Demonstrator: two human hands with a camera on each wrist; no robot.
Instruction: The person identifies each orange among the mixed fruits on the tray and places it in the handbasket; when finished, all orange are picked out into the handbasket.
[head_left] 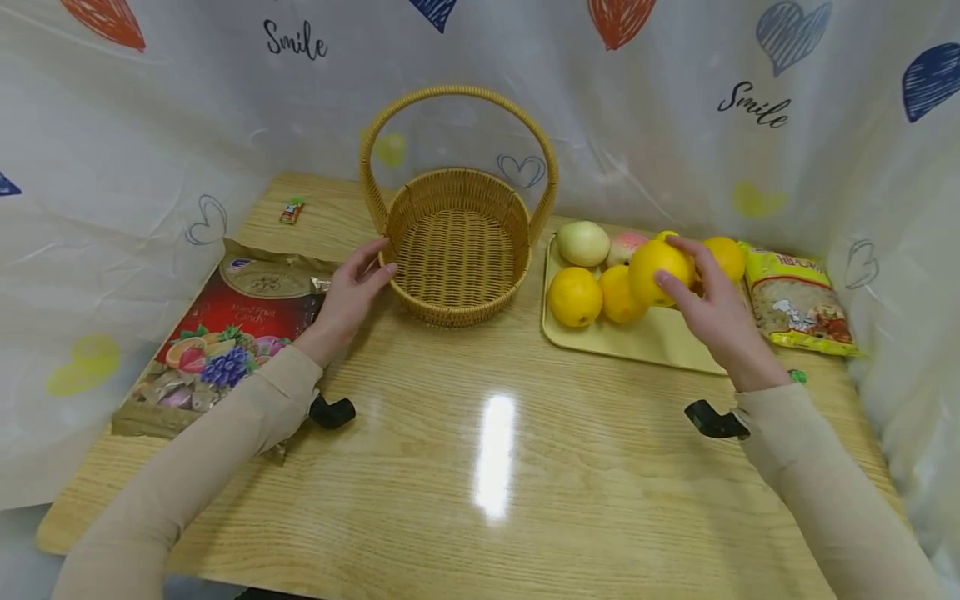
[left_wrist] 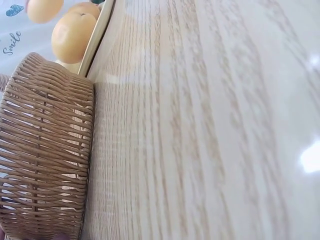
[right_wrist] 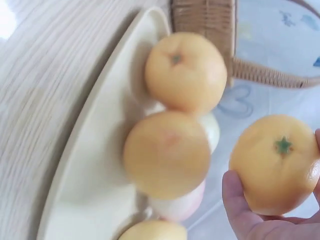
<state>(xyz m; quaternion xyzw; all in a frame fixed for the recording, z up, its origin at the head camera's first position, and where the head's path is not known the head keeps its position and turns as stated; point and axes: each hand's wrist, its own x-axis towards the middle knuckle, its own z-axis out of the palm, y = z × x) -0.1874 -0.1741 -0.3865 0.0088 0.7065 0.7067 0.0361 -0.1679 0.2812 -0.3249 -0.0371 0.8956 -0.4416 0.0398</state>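
Observation:
My right hand (head_left: 716, 321) holds an orange (head_left: 660, 272) above the yellow tray (head_left: 675, 337); in the right wrist view that orange (right_wrist: 277, 165) shows a green star-shaped stem mark, with my thumb against its side. More oranges (head_left: 575, 297) lie on the tray, beside a pale green round fruit (head_left: 583, 243) and a partly hidden pinkish fruit (head_left: 626, 247). At the left rim of the wicker basket (head_left: 457, 312), my left hand (head_left: 348, 300) grips the edge between thumb and fingers. The basket stands upright with its tall handle raised, and its woven floor is visible.
A large mixed fruit candy bag (head_left: 240, 333) lies under and beside my left forearm. Behind it is a small wrapped candy (head_left: 292, 210). Right of the tray rests a yellow-green food packet (head_left: 798, 300). A printed curtain (head_left: 675, 125) hangs behind the wooden table (head_left: 420, 467).

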